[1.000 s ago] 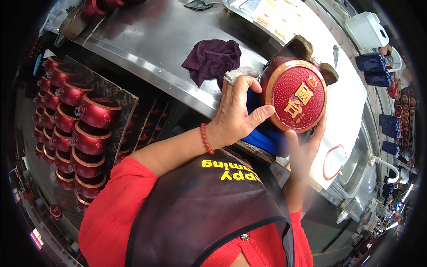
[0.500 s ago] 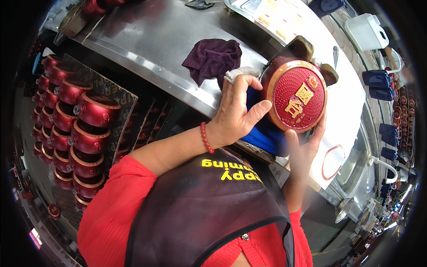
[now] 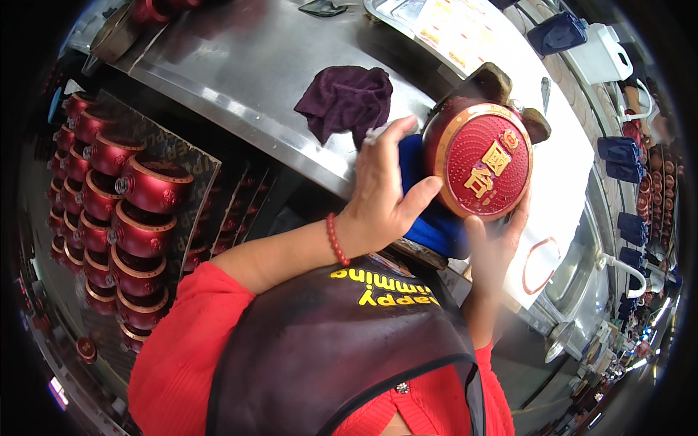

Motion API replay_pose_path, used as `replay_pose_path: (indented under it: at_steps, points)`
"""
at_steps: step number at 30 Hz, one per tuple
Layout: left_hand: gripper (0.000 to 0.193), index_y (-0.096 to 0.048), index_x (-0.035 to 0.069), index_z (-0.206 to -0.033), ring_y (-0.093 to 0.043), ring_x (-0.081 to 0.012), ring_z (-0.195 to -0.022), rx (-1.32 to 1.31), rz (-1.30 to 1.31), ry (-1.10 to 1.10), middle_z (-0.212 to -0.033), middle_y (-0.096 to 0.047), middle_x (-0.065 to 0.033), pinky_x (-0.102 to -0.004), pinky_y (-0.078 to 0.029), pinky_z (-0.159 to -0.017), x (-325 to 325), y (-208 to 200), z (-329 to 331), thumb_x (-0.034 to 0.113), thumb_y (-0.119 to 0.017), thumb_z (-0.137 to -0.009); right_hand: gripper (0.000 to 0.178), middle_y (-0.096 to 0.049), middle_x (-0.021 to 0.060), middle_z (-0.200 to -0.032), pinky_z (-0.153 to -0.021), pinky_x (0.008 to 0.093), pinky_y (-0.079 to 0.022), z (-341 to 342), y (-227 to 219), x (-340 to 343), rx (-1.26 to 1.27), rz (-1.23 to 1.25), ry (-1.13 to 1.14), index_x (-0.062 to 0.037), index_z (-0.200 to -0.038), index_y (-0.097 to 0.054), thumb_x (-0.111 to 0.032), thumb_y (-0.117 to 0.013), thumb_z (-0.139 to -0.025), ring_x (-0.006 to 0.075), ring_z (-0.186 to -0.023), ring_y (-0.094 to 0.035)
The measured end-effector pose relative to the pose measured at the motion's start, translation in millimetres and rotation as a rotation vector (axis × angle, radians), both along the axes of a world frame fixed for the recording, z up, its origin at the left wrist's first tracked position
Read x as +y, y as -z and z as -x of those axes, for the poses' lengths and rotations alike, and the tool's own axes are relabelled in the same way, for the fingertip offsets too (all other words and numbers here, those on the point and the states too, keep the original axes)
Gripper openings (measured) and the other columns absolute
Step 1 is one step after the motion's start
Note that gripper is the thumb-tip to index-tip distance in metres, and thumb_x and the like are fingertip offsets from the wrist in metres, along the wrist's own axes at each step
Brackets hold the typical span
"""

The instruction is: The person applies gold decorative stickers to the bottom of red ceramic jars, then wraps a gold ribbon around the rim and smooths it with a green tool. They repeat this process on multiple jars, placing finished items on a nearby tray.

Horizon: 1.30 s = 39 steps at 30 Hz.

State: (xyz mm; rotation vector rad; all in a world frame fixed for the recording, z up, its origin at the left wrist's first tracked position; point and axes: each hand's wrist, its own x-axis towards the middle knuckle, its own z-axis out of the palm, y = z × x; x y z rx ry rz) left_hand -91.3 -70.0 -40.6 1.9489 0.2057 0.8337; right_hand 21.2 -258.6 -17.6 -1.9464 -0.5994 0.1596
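A red drum-shaped container (image 3: 486, 161), with a gold rim and raised gold characters on its round face, leans tilted against dark blocks (image 3: 493, 81) on the bench. My right hand (image 3: 500, 243) grips its lower right edge, fingers around the side and thumb at the front; the hand is partly blurred. My left hand (image 3: 385, 192) is open at the container's left side, fingers stretched up and the thumb tip at the rim. Something whitish (image 3: 376, 134) shows by its fingertips, too small to name. Beneath the container lies a blue cloth (image 3: 436, 231).
A crumpled purple cloth (image 3: 344, 100) lies on the metal bench (image 3: 240, 87). Several similar red containers (image 3: 145, 225) are stacked at the left beside a board (image 3: 196, 163). A printed sheet (image 3: 458, 33) is at the back, and a white jug (image 3: 600, 54) and tap (image 3: 625, 272) are at the right.
My left fingers, earlier bent near the container's upper left edge, have straightened and lifted away from it. My right hand keeps its hold on the container. The view has shifted slightly.
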Motion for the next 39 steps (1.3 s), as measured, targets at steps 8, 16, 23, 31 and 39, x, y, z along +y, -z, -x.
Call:
replay_pose_path:
  at_steps: [8, 16, 23, 31, 39]
  points:
    - [0.088, -0.025, 0.002, -0.162, -0.023, -0.0444, -0.153, 0.166, -0.578, 0.066, -0.160, -0.038, -0.0235, -0.0623, -0.005, -0.121, -14, -5, 18, 0.063, -0.045, -0.102, 0.116, -0.034, 0.0265, -0.159, -0.121, 0.0459, -0.027, 0, 0, -1, 0.000, -0.046, -0.052, 0.0065, -0.160, -0.019, -0.048, -0.084, -0.082, 0.0359, -0.147, -0.036]
    - [0.082, -0.034, -0.004, -0.157, -0.041, -0.0407, -0.144, 0.126, -0.524, 0.127, -0.151, -0.050, -0.0199, -0.0676, -0.016, -0.117, 35, -50, -33, 0.057, -0.046, -0.103, 0.114, -0.036, 0.0258, -0.155, -0.119, 0.0469, -0.031, 0, 0, 0, -0.034, -0.039, -0.056, 0.0061, -0.160, -0.018, -0.044, -0.086, -0.082, 0.0378, -0.144, -0.039]
    - [0.067, -0.056, 0.002, -0.144, -0.052, -0.0306, -0.139, 0.118, -0.801, 0.340, -0.118, -0.072, -0.0135, -0.0603, -0.017, -0.122, 49, -88, -91, 0.055, -0.044, -0.105, 0.114, -0.036, 0.0276, -0.153, -0.118, 0.0491, -0.033, 0, -6, -3, -0.108, 0.077, -0.073, 0.0059, -0.159, -0.019, -0.034, -0.088, -0.079, 0.0411, -0.141, -0.040]
    - [0.049, -0.067, 0.008, -0.129, -0.058, -0.0249, -0.133, -0.012, -1.053, 0.624, -0.089, -0.074, -0.0050, -0.0584, -0.024, -0.123, 7, -100, -116, 0.044, -0.064, -0.096, 0.115, -0.039, 0.0203, -0.154, -0.117, 0.0437, -0.036, -12, 2, -12, -0.051, 0.037, -0.166, 0.0017, -0.161, -0.015, -0.033, -0.088, -0.079, 0.0333, -0.143, -0.040]
    - [0.077, -0.038, 0.002, -0.157, -0.036, -0.0374, -0.150, 0.071, -0.496, 0.153, -0.155, -0.048, -0.0201, -0.0568, -0.011, -0.124, 34, -60, -44, 0.051, -0.058, -0.101, 0.026, -0.073, 0.0112, -0.097, -0.076, 0.0313, -0.056, 0, -7, -31, -0.211, -0.197, 0.051, -0.0012, -0.114, -0.064, -0.013, -0.076, -0.094, 0.0190, -0.084, -0.071]
